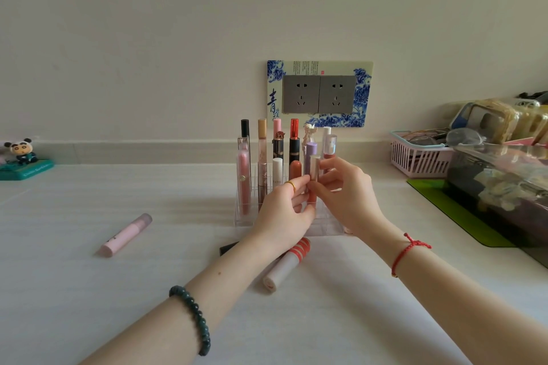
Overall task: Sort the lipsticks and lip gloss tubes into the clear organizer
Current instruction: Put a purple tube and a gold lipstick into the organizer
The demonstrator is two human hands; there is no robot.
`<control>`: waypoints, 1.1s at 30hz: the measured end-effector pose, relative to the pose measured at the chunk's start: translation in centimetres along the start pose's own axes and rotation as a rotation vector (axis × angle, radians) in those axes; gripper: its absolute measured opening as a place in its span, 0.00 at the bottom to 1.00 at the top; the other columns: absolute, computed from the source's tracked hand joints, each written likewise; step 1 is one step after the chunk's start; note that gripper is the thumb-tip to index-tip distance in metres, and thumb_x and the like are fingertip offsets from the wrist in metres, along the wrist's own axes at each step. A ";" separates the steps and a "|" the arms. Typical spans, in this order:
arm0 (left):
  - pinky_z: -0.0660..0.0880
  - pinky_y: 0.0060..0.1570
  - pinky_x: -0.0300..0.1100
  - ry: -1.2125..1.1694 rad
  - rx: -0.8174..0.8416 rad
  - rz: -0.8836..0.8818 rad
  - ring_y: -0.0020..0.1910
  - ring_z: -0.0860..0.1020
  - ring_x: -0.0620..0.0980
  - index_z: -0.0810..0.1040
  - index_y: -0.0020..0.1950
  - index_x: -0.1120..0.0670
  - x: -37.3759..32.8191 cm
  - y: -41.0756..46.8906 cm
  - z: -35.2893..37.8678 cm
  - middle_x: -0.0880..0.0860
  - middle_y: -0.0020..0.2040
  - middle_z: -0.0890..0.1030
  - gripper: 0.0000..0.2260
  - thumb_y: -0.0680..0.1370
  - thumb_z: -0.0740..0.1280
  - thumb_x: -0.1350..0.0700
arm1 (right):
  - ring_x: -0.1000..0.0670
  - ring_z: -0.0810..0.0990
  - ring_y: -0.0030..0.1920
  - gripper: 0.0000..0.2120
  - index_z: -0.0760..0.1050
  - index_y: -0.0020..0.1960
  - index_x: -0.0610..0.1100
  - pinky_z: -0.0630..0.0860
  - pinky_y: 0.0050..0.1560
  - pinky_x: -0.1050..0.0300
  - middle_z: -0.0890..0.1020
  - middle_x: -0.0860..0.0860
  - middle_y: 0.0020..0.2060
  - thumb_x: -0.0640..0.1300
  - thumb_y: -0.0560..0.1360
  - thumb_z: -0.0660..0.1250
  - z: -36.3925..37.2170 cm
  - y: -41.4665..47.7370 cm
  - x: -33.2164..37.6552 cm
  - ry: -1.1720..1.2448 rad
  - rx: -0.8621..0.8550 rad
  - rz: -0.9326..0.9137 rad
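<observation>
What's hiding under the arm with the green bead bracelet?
A white lip tube with a red-striped cap and one end of a black stick lie there. The arm covers the rest.

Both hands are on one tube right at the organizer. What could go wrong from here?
1. The left hand and right hand pinch the tube close among upright ones; a knuckle could tip the purple-capped tube just behind.
2. The left forearm hangs over the striped tube lying on the table; drawing back could roll it away.
3. The organizer looks light; pressing down off-centre might shift it.
</observation>
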State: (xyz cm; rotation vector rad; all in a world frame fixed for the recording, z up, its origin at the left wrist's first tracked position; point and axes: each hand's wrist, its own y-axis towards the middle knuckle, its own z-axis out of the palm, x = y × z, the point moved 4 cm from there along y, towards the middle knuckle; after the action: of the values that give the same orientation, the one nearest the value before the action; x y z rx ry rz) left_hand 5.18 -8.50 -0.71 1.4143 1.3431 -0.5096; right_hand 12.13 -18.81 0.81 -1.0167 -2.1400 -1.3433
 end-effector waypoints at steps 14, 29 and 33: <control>0.70 0.53 0.25 -0.081 -0.002 -0.007 0.58 0.73 0.42 0.66 0.68 0.59 -0.3 -0.3 -0.3 0.54 0.65 0.73 0.23 0.74 0.65 0.64 | 0.51 0.82 0.38 0.12 0.76 0.52 0.44 0.78 0.45 0.59 0.83 0.48 0.38 0.43 0.69 0.71 -4.1 0.8 0.6 0.051 -0.084 0.033; 0.72 0.39 0.27 0.252 -0.237 0.195 0.33 0.78 0.41 0.81 0.38 0.48 0.4 -3.0 -9.7 0.45 0.34 0.82 0.07 0.72 0.69 0.60 | 0.46 0.82 0.42 0.12 0.76 0.53 0.43 0.80 0.47 0.48 0.82 0.49 0.38 0.42 0.70 0.70 -6.2 1.5 -6.4 -0.074 0.080 0.367; 0.71 0.42 0.32 0.270 -0.320 0.105 0.36 0.76 0.44 0.78 0.38 0.45 3.3 -2.8 -11.6 0.47 0.35 0.81 0.08 0.72 0.70 0.58 | 0.47 0.81 0.43 0.13 0.76 0.53 0.44 0.79 0.47 0.51 0.82 0.47 0.43 0.43 0.70 0.71 -5.3 2.1 -7.0 -0.158 0.112 0.381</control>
State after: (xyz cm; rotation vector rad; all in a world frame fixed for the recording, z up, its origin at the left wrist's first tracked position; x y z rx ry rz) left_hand -0.48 2.56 -0.69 1.3081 1.4786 -0.0290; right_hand 18.06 -25.54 -0.29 -1.4358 -1.9704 -0.9813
